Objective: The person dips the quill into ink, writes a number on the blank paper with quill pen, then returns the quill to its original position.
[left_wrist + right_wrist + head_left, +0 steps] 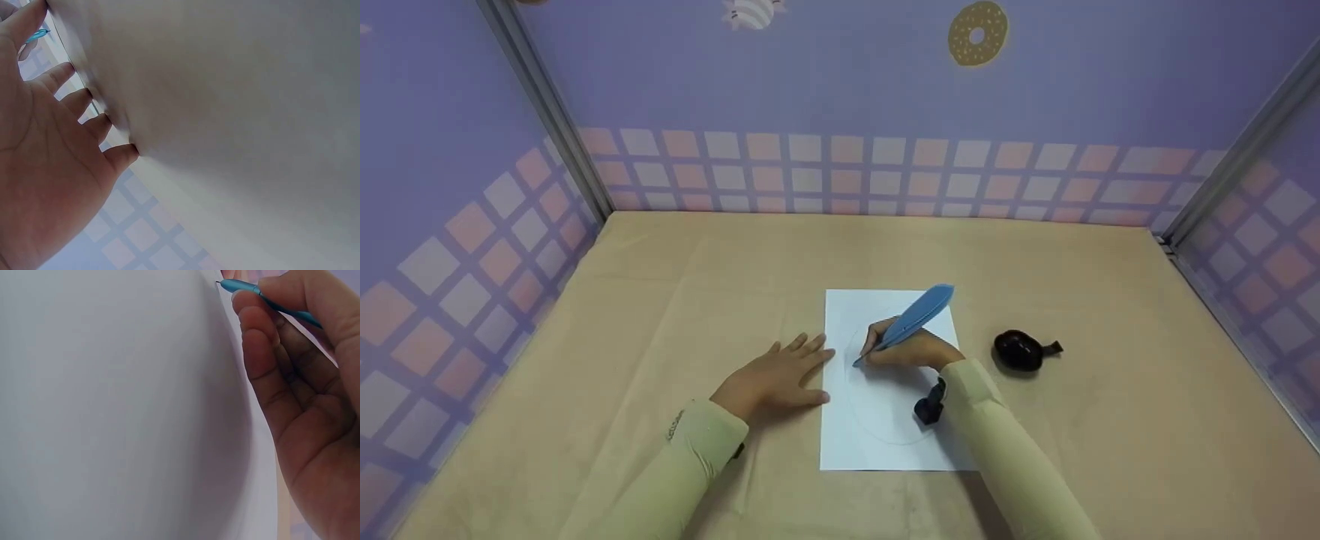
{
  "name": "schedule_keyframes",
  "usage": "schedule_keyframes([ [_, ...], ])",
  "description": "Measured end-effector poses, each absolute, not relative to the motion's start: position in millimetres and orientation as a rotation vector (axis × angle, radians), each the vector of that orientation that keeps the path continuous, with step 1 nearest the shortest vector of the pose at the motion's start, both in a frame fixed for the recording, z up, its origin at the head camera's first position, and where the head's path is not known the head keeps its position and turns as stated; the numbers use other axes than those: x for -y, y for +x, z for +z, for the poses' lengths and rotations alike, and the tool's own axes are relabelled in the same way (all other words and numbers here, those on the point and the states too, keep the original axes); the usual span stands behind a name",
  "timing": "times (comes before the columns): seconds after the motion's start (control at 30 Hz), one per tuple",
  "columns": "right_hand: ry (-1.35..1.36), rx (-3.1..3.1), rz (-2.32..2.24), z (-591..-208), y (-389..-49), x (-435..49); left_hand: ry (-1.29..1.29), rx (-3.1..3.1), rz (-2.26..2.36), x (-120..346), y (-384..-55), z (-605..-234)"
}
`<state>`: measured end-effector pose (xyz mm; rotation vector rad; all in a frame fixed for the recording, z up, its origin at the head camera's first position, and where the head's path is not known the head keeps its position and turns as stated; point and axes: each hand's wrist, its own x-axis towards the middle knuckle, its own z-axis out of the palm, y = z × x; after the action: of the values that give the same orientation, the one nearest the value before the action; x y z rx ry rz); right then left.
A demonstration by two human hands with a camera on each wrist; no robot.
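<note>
A white sheet of paper [877, 442] lies on the table, with a faint curved pencil-thin line drawn on it. My right hand [911, 349] pinches a blue feather-shaped pen [919, 311], its tip at the paper's left half. In the right wrist view the pen's barrel [241, 286] sits between thumb and fingers, the other fingers curled beneath. Flat beside the sheet, my left hand [780, 379] rests with fingers spread, its fingertips at the paper's left edge. The left wrist view shows the left palm [50, 146] with the fingertips touching the surface.
Right of the paper sits a glossy black rounded object [1018, 351] with a short tab. A beige cloth [697, 277] covers the table. Purple panels with a pink and white check [847, 180] stand behind and at both sides. A dark wrist device [928, 406] hangs at the right cuff.
</note>
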<state>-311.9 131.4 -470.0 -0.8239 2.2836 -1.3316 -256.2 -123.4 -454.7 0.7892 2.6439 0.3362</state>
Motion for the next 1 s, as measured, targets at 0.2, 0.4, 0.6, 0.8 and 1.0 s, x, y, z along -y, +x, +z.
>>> schedule_keyframes([
  [0.2, -0.858, -2.241, -1.343, -470, -311, -127, 0.804, -2.64, 0.337, 123, -257, -454],
  [0.4, -0.905, -2.242, -1.311, -469, -309, -123, 0.812, -2.646, 0.336, 123, -257, -455],
  [0.6, -0.907, -2.25, -1.3, -469, -308, -121, 0.8, -2.642, 0.354, 124, -257, -456],
  [0.8, -0.906, -2.25, -1.287, -469, -308, -120, 0.78, -2.632, 0.385, 125, -255, -455],
  [1.0, -0.916, -2.255, -1.279, -469, -308, -120, 0.79, -2.633, 0.381, 125, -255, -455],
])
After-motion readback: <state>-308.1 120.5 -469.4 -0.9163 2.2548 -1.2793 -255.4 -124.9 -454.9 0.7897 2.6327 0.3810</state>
